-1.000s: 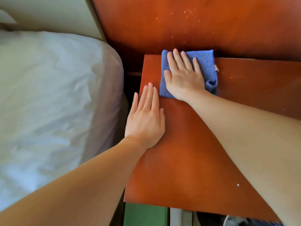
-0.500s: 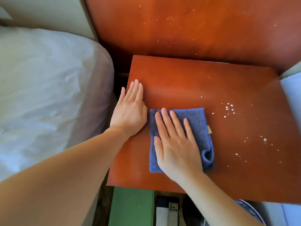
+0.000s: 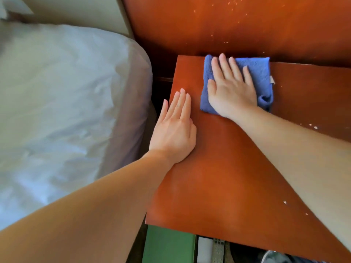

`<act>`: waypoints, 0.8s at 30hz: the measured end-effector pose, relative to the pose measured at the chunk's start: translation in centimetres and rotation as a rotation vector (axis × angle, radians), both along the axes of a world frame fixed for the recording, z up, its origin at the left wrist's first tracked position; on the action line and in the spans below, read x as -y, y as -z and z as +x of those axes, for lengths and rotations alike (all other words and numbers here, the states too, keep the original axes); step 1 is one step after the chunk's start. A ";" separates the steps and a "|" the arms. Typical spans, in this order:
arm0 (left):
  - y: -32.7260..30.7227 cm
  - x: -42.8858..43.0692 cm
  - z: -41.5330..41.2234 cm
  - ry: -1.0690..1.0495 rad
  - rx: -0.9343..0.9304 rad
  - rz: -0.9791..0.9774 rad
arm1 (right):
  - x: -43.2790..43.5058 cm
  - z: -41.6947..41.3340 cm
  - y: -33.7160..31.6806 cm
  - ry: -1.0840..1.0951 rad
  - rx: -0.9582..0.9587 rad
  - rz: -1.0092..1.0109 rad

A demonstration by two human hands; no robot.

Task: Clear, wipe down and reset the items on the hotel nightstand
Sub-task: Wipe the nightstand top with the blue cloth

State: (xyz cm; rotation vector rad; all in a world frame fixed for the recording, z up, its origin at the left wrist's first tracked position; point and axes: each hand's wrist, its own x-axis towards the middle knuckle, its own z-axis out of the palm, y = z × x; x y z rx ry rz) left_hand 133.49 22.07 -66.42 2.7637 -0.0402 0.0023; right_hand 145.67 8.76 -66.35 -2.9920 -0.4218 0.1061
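Note:
The reddish-brown wooden nightstand top (image 3: 218, 186) fills the middle of the view. A folded blue cloth (image 3: 260, 73) lies at its far edge, against the wooden back panel. My right hand (image 3: 230, 88) presses flat on the cloth with straight, spread fingers. My left hand (image 3: 175, 130) rests flat on the nightstand near its left edge, fingers straight and together, just left of and nearer than the cloth. A few white crumbs (image 3: 313, 127) lie on the right part of the top.
A bed with white linen (image 3: 66, 111) stands close on the left, a dark gap between it and the nightstand. The wooden back panel (image 3: 247, 25) rises behind. Below the front edge are a green object (image 3: 169, 245) and a remote control (image 3: 217, 251).
My right hand has pushed the blue cloth from the nightstand's front part back to its far edge. My left hand stays flat near the left edge.

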 end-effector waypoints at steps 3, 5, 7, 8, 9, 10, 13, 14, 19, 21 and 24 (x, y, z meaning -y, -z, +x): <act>0.1 0.0 0.0 0.008 0.011 0.001 | -1.2 2.7 -0.1 0.018 -0.021 -0.002; 0.1 0.1 0.0 -0.001 0.012 0.005 | -1.5 2.8 -0.2 0.036 -0.034 -0.016; 0.0 0.3 0.0 -0.044 0.015 -0.010 | -1.6 2.8 -0.3 0.033 -0.046 -0.016; 0.0 0.4 0.0 -0.076 0.015 -0.007 | -1.9 2.9 -0.5 0.006 -0.055 -0.014; 0.1 0.5 0.0 -0.110 0.010 0.009 | -2.6 3.0 -0.6 -0.042 -0.073 -0.011; 0.1 0.5 -0.1 -0.140 0.007 0.031 | -3.4 3.1 -0.9 -0.102 -0.092 0.000; 0.2 0.7 -0.2 -0.186 -0.012 0.059 | -6.6 2.6 -1.1 -0.313 -0.115 0.038; 0.3 0.6 -0.2 -0.186 -0.013 0.061 | -7.3 2.4 -1.1 -0.376 -0.114 0.044; 0.4 0.5 0.0 -0.165 -0.005 0.093 | -6.6 2.5 -0.8 -0.442 -0.056 0.026; 0.3 0.5 0.0 -0.123 0.005 0.119 | -5.0 2.8 -0.6 -0.393 -0.036 0.010; 0.1 0.3 0.0 -0.022 0.052 0.160 | -1.7 3.0 -0.2 -0.280 -0.018 0.001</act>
